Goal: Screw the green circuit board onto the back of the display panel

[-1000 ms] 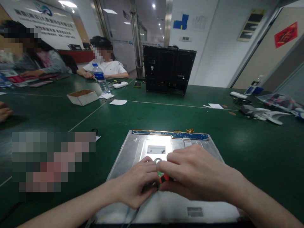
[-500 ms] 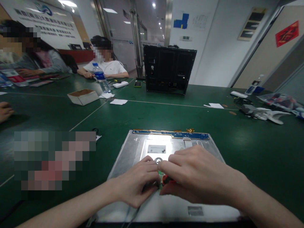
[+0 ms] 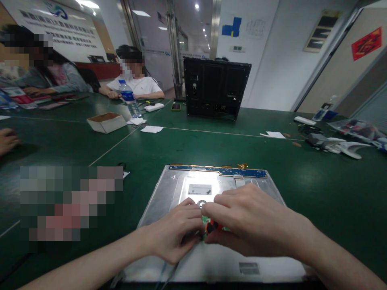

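A silver metal panel (image 3: pixel 169 189) with a blue circuit strip (image 3: pixel 217 171) along its far edge lies flat on the green table in front of me. Both my hands rest on its middle. My left hand (image 3: pixel 177 233) is curled, its fingers closed around something I cannot make out. My right hand (image 3: pixel 250 219) is closed too, pinching a small red and black part (image 3: pixel 211 226) next to a green board piece. The fingertips of both hands meet beside a round hole (image 3: pixel 202 204) in the panel.
A black housing (image 3: pixel 216 88) stands upright at the table's far side. An open cardboard box (image 3: pixel 105 122), a water bottle (image 3: pixel 128 98) and paper slips sit at the back left, where other people are seated. Cables and plastic parts (image 3: pixel 335 143) lie at the right.
My right hand's fingers have shifted slightly left toward the round hole, and the red part shows a little more. My left hand has barely moved.
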The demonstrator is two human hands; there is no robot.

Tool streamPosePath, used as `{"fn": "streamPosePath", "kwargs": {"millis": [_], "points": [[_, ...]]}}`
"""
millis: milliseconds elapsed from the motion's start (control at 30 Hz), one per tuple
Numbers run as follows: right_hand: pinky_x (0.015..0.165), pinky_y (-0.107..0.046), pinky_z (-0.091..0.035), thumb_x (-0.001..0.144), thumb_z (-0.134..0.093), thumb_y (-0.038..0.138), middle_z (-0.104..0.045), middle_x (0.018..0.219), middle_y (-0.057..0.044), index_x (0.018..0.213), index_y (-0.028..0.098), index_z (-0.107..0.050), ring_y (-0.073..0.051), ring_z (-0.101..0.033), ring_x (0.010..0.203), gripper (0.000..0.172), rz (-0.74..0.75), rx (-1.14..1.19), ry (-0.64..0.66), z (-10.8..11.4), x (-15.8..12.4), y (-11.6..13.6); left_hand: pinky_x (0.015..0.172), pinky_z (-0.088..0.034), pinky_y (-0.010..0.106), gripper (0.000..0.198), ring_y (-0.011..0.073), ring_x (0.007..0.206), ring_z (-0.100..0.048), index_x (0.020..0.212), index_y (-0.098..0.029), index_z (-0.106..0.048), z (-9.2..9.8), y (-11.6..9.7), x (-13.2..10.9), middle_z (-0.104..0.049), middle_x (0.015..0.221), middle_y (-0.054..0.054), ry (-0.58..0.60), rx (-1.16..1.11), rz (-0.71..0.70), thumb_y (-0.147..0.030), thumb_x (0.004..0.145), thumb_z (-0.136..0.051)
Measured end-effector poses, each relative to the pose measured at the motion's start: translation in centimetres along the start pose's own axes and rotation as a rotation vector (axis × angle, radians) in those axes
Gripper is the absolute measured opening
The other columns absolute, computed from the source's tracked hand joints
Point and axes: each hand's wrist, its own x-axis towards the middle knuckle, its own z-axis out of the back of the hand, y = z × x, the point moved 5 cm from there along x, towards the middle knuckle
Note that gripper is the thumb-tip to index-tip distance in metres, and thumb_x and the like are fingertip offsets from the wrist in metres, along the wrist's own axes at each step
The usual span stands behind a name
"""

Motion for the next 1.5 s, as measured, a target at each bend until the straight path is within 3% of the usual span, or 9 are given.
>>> {"fn": "streamPosePath", "kwargs": {"millis": [233,500,667,767,867,1000,1233,1367,1500], "points": [[0.052,-0.029,-0.026,0.083,-0.053,0.018,-0.062,0.091,-0.002,0.1,0.018,-0.049,-0.013,-0.049,0.069,0.018,0.008,0.066,0.062,0.32,-0.1,0.35,0.076,-0.042,0.035,0.021,0.0227,0.086,-0.055,0.093,-0.019,-0.054,0.08,0.01,0.05,-0.062,0.092,0.006,-0.017,0.003,-0.021,-0.011,0.075,-0.051],[0.052,-0.029,-0.02,0.094,-0.048,0.038,-0.063,0.078,0.0,0.094,0.021,-0.049,-0.013,-0.049,0.061,0.017,-0.006,0.001,0.02,0.08,-0.1,-0.07,0.074,-0.041,0.036,0.02,0.0223,0.082,-0.054,0.093,-0.019,-0.054,-0.11,0.09,-0.08,-0.061,0.089,0.006,-0.007,0.019,-0.023,-0.012,0.075,-0.052],[0.05,-0.029,-0.025,0.081,-0.055,0.021,-0.062,0.093,-0.002,0.1,0.018,-0.049,-0.013,-0.049,0.068,0.021,0.01,0.08,0.063,0.37,-0.15,0.31,0.076,-0.042,0.037,0.023,0.0231,0.086,-0.054,0.095,-0.019,-0.054,0.01,0.02,0.01,-0.062,0.093,0.006,-0.021,0.008,-0.012,-0.011,0.074,-0.051],[0.05,-0.029,-0.024,0.083,-0.052,0.018,-0.062,0.091,-0.002,0.102,0.018,-0.049,-0.013,-0.049,0.068,0.019,0.014,0.045,0.047,0.28,-0.05,0.38,0.076,-0.042,0.037,0.022,0.0234,0.087,-0.055,0.094,-0.019,-0.054,0.05,0.01,-0.01,-0.062,0.094,0.007,-0.035,0.01,-0.014,-0.01,0.074,-0.051],[0.051,-0.029,-0.022,0.09,-0.051,0.025,-0.063,0.084,0.0,0.1,0.02,-0.049,-0.013,-0.05,0.064,0.012,0.007,0.004,0.015,0.07,0.0,0.2,0.074,-0.042,0.036,0.02,0.0225,0.083,-0.054,0.092,-0.019,-0.054,-0.08,0.06,-0.04,-0.061,0.091,0.006,-0.02,0.012,-0.011,-0.011,0.074,-0.051],[0.05,-0.03,-0.022,0.094,-0.05,0.039,-0.063,0.078,0.001,0.098,0.021,-0.05,-0.013,-0.05,0.06,0.019,0.001,0.001,0.016,0.07,-0.09,0.0,0.074,-0.042,0.036,0.019,0.0225,0.083,-0.055,0.093,-0.019,-0.053,-0.19,-0.02,0.04,-0.062,0.088,0.005,0.002,0.011,-0.01,-0.011,0.076,-0.051],[0.05,-0.028,-0.026,0.081,-0.055,0.018,-0.061,0.092,-0.002,0.102,0.018,-0.049,-0.013,-0.049,0.069,0.022,0.016,0.085,0.067,0.39,-0.16,0.38,0.078,-0.043,0.036,0.021,0.0234,0.088,-0.056,0.094,-0.019,-0.054,0.05,-0.03,0.05,-0.062,0.094,0.006,-0.024,0.015,-0.017,-0.011,0.075,-0.052],[0.051,-0.028,-0.022,0.091,-0.051,0.027,-0.063,0.084,0.0,0.101,0.02,-0.049,-0.013,-0.049,0.064,0.012,-0.003,0.028,0.041,0.07,0.01,0.14,0.074,-0.043,0.036,0.019,0.0226,0.083,-0.055,0.093,-0.019,-0.055,-0.06,0.15,-0.07,-0.062,0.09,0.006,-0.034,0.01,-0.021,-0.012,0.076,-0.051],[0.052,-0.029,-0.023,0.092,-0.052,0.035,-0.063,0.085,0.0,0.1,0.021,-0.049,-0.014,-0.051,0.066,0.017,-0.04,0.037,0.041,0.07,0.07,-0.28,0.073,-0.043,0.035,0.019,0.0218,0.08,-0.055,0.095,-0.019,-0.056,-0.3,0.33,-0.17,-0.062,0.087,0.006,-0.019,0.009,-0.013,-0.012,0.077,-0.052]]}}
